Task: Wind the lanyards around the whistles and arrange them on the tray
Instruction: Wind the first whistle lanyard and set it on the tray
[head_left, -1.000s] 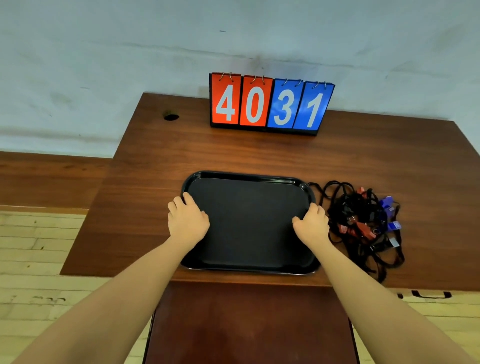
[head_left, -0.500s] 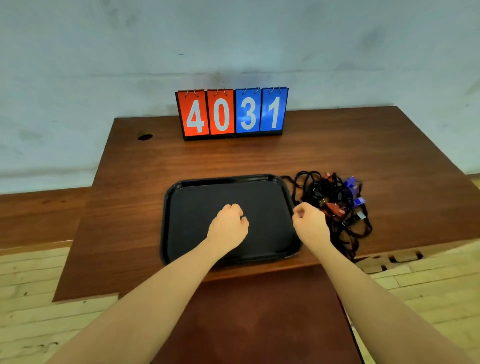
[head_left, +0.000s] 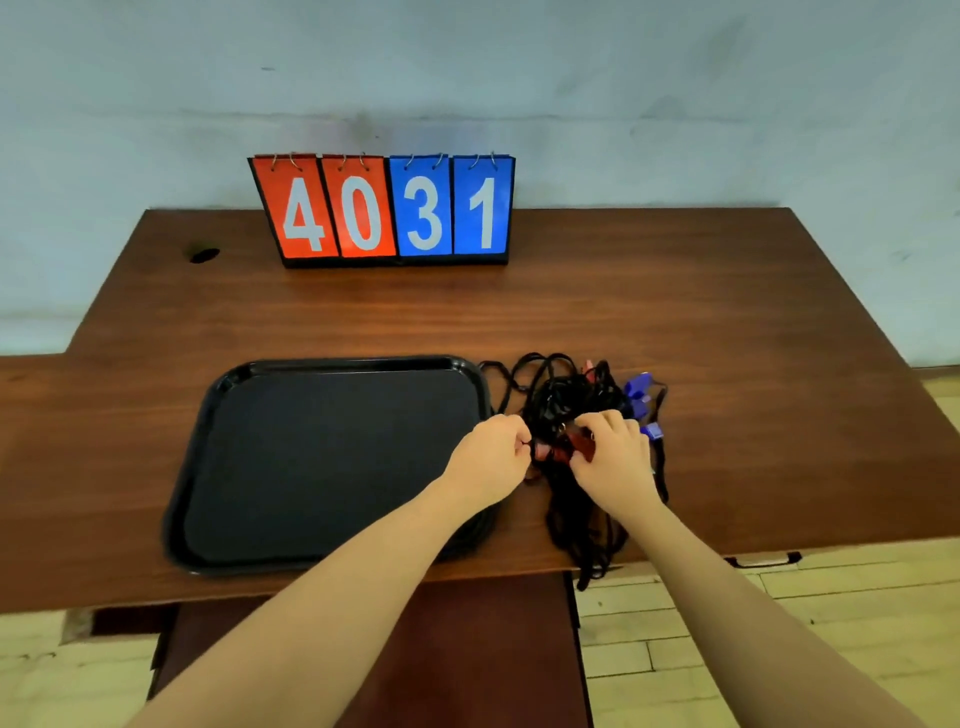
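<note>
Two hands work at a tangle (head_left: 569, 415) of black lanyards and whistles lying on the counter (head_left: 727, 338), just to the right of the tray (head_left: 208, 415). The left hand (head_left: 491, 457) reaches across the tray's right rim, fingers curled, pinching a black cord at the tangle's left edge. The right hand (head_left: 615, 457) sits on the tangle itself, fingers and thumb curled round a red whistle (head_left: 579, 444); part of that whistle is hidden by the fingers and the cords. Between the two hands a bit of red shows through the black loops. Blue whistles (head_left: 638, 397) poke out at the far right side of the heap, just beyond the right hand's knuckles. How many whistles are in the heap I cannot tell, since the cords cover most of them. Several lanyard loops trail toward the near edge of the counter and hang a little over it.

The tray is black, rectangular with rounded corners, and its near rim lies close to the counter's front edge. At the back of the counter, against the wall, stands a flip scoreboard (head_left: 384, 208) reading 4 and 0 on red cards, 3 and 1 on blue. A small round hole (head_left: 204, 254) is in the counter's far left corner.
</note>
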